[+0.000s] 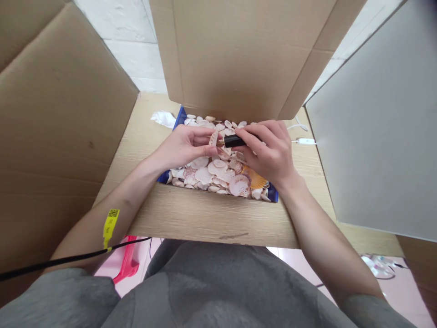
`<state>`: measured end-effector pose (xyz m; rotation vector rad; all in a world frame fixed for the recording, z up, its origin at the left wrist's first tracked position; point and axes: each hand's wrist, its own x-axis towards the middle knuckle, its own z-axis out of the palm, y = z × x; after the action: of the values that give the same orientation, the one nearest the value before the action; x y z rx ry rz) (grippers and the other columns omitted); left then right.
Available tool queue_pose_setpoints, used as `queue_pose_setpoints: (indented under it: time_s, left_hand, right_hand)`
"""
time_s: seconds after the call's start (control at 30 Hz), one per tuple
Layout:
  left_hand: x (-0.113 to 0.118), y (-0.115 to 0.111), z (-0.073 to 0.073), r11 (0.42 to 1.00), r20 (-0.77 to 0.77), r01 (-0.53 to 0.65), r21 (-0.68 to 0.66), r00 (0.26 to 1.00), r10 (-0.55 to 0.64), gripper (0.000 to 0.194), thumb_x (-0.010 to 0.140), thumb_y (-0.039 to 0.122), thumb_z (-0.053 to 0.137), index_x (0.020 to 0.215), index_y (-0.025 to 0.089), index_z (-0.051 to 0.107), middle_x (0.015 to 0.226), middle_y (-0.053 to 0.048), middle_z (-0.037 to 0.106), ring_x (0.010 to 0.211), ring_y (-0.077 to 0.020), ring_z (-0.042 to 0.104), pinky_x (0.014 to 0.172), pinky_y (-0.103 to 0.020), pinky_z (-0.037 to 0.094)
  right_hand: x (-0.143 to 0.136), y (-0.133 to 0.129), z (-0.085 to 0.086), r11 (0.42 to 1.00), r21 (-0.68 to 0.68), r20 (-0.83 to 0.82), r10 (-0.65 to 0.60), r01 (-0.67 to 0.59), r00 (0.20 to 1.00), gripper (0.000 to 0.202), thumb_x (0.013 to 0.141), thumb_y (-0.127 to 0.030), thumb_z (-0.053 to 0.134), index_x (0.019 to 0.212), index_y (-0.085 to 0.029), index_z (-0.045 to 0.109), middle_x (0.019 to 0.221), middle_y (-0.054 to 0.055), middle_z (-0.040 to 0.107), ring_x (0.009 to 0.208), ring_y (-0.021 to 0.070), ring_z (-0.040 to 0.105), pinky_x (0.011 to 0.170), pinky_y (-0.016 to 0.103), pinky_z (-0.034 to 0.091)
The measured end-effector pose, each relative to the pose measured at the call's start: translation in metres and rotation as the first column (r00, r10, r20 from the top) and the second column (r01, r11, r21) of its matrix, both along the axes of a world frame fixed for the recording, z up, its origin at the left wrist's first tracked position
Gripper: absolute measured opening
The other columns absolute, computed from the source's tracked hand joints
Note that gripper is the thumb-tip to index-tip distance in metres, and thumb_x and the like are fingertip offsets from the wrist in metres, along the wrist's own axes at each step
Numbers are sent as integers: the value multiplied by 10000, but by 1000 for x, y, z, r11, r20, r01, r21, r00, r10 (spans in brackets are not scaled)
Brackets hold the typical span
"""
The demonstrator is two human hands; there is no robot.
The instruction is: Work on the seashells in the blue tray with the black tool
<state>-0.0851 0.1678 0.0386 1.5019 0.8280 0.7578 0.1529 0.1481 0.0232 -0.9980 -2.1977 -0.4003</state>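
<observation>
My left hand (189, 145) pinches a speckled pinkish seashell (213, 138) between thumb and fingers, above a blue tray (179, 117). Held in my right hand (269, 148) is a black cylindrical tool (234, 140). Its near end points left at the seashell; a thin tip shows there, too small to tell its kind or whether it touches. White and pink seashells (218, 167) fill the tray below both hands. An orange fan-shaped scallop shell (254, 176) lies at the tray's right front, partly covered by my right hand.
A cardboard panel (239, 54) rises behind the tray. Another cardboard wall (61, 105) stands at left, a grey panel (378, 123) at right. Crumpled white plastic (164, 119) and a white cable switch (305, 141) lie on the wooden table (211, 218). A black cable (68, 259) crosses my left forearm.
</observation>
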Motion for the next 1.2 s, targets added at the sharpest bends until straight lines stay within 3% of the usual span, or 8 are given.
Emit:
queue_pose_setpoints:
  time_s: [0.23,0.6,1.03,1.2]
  left_hand:
    - [2,0,2,999,20,16,51,1000,-17,352,728,262,796,1053,149,721,1006,-78,753,971,-252,715,917,-411,574]
    - [3,-1,0,995,53,-2,96,999,-3,437,779,323,765,1195,211,689,1173,-77,716,1083,-262,679,982,-424,547]
    - [1,4,1,955,7,-219,201,975,222,343,734,314,795,1034,162,728,1112,-80,729,1028,-231,686,980,-392,532]
    - [1,6,0,943,42,-230,241,973,226,282,774,276,758,1028,165,711,1112,-81,724,1041,-212,678,979,-358,521]
  right_hand:
    - [-2,2,-3,990,-134,30,45,-41,999,347,931,-451,507,1102,-180,639,932,70,703,850,188,612,737,320,466]
    - [-2,2,-1,992,-126,-10,3,-4,1000,350,910,-456,543,1096,-179,651,987,73,722,842,185,621,762,319,477]
    - [-2,2,2,991,-122,-34,-59,55,998,357,919,-460,525,1088,-172,649,981,78,711,864,189,615,782,324,473]
    - [-1,3,0,989,-121,-52,-90,83,995,343,917,-447,531,1084,-172,648,969,79,709,871,196,623,774,329,474]
